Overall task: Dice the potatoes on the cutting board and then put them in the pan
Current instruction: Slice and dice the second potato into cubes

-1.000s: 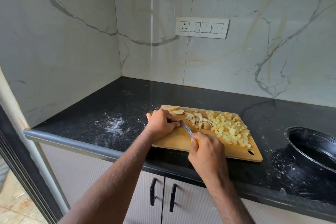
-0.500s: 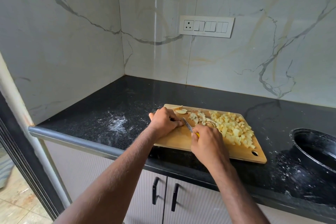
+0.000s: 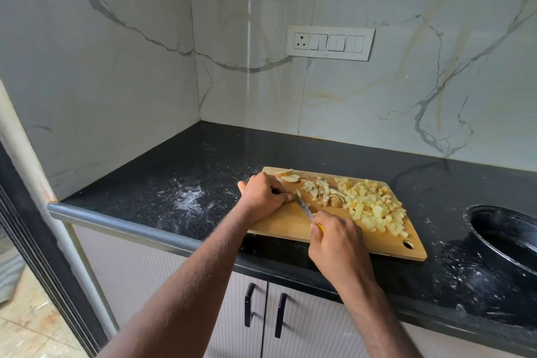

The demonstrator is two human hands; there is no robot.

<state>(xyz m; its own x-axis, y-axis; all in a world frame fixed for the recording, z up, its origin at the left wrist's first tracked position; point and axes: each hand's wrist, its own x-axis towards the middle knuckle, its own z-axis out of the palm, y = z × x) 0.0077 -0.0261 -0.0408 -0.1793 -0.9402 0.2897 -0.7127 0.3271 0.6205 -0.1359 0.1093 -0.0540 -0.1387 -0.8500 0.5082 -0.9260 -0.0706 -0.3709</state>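
Potato cubes (image 3: 374, 208) lie heaped on the right half of a wooden cutting board (image 3: 279, 225), with uncut slices (image 3: 290, 178) near its far left corner and a skin-on chunk (image 3: 334, 200) between them. A black pan (image 3: 505, 238) stands well apart at the right edge — nothing can be made out inside it. The board rests on a black speckled countertop (image 3: 174, 174) smeared with white powder, set in a corner of marble-veined wall panels with a switch plate (image 3: 329, 42) above and cabinet doors with black handles (image 3: 249, 304) below. The right hand (image 3: 334, 244) is curled around a yellow-handled knife (image 3: 305, 208); its blade runs from the near right toward the far left, tip beside the fingers of the left hand (image 3: 263, 195). That hand's fingers are curled down on the board's left end — whether they pinch a piece cannot be told.
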